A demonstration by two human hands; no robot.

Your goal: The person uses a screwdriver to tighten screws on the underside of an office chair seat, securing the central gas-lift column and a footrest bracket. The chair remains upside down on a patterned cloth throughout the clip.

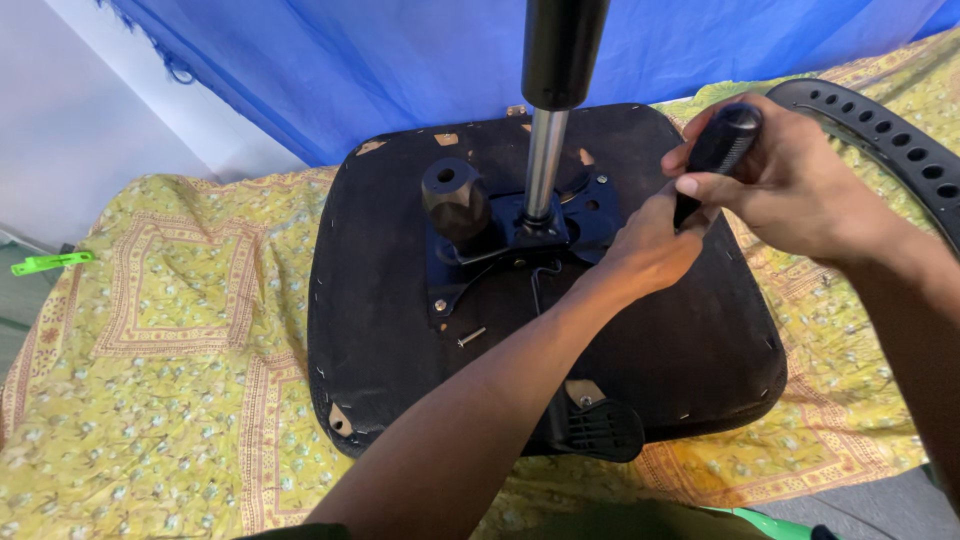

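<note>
While the left hand steadies below, the right hand clasps the screwdriver handle.

Gas cylinder beside round knob

head view, looking down, near, over bed

this looks like a room in a home turned into a makeshift repair spot, not a proper workshop. the work lies on a bed or mattress covered with a yellow floral bedspread, its patterned borders plainly household linen. a blue cloth hangs like a curtain behind, against a plain white wall. an upturned office chair seat rests on the bedspread.
</note>
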